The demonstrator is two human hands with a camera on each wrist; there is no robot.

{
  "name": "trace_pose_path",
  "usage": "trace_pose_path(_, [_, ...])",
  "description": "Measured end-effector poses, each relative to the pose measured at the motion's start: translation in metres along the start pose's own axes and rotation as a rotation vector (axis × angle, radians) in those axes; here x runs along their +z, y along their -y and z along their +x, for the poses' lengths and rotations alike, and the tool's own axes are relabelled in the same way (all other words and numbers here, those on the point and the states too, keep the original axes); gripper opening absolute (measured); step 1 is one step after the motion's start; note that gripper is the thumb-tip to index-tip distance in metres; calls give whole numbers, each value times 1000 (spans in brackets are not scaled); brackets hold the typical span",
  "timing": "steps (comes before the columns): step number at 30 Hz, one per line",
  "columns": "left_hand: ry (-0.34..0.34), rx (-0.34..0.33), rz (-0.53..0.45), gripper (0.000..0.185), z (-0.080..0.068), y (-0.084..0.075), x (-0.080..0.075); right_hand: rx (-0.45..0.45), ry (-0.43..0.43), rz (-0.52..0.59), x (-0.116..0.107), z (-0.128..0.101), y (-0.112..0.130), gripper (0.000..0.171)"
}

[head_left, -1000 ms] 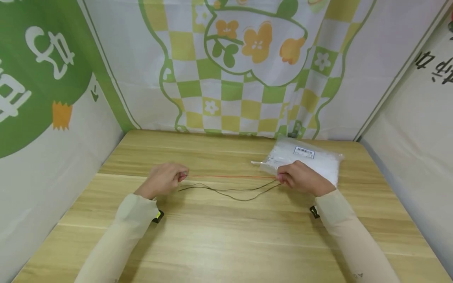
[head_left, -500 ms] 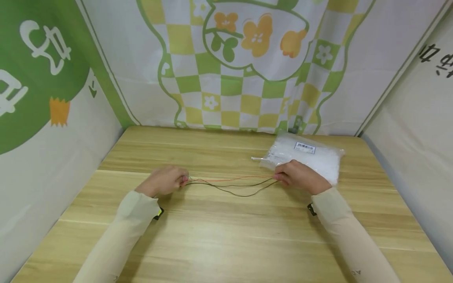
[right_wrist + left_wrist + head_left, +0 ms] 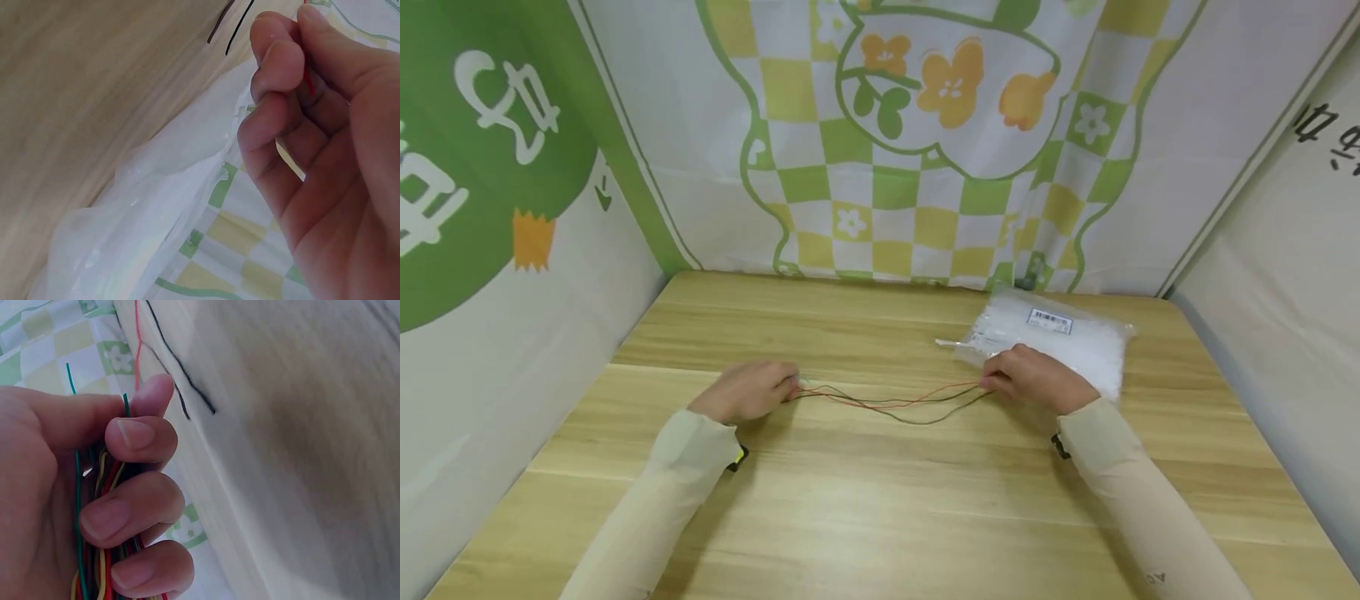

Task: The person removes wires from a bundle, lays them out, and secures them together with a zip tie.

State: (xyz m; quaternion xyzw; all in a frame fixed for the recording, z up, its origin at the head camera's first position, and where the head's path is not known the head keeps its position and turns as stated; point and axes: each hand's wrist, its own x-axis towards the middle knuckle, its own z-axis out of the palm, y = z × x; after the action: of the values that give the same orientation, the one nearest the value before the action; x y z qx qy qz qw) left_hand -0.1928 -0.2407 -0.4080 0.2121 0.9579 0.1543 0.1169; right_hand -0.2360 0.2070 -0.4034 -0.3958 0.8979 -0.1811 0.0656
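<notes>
My left hand (image 3: 748, 390) curls its fingers round a bundle of thin coloured wires (image 3: 104, 565); green, yellow, red and black strands show in the palm in the left wrist view. Between the two hands a red wire (image 3: 955, 387) hangs slack. Thumb and forefinger of my right hand (image 3: 1033, 379) pinch its end, and a short red tip pokes out inside that hand in the right wrist view. Two black wires (image 3: 913, 423) lie loosely on the table below it, crossing the red one; their right ends are close to the right fingers.
A clear plastic bag (image 3: 1093, 358) with white contents and a barcode label lies at the back right, partly behind the right hand. The wooden table (image 3: 865, 517) is bounded by printed cloth walls (image 3: 910, 242) at back and sides.
The red wire was stretched straight a second ago; now it sags and crosses the black wires. My left hand has shifted slightly towards me, while the right hand has hardly moved.
</notes>
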Motion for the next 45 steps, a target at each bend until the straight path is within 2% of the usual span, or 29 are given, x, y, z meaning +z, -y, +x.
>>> trace_pose_path(5, [-14, -31, -46, 38, 0, 2, -4, 49, 5, 19, -3, -1, 2, 27])
trace_pose_path(9, [-30, -14, -45, 38, 0, 0, -8, 91, 16, 5, -8, 0, 3, 24])
trace_pose_path(13, [-13, -10, -49, 38, 1, -4, -8, 107, 23, -13, -12, -2, 4, 20])
trace_pose_path(19, [-28, 59, -52, 36, 6, -15, -5, 105, 3, -4, -17, -6, 8, 23])
trace_pose_path(28, [-10, 118, -77, 37, 17, -35, -3, 19, -34, 9, -20, 1, 17, 21])
trace_pose_path(45, [-5, 264, -116, 36, 46, -84, -6, -146, -46, 12, -28, 29, 63, 18])
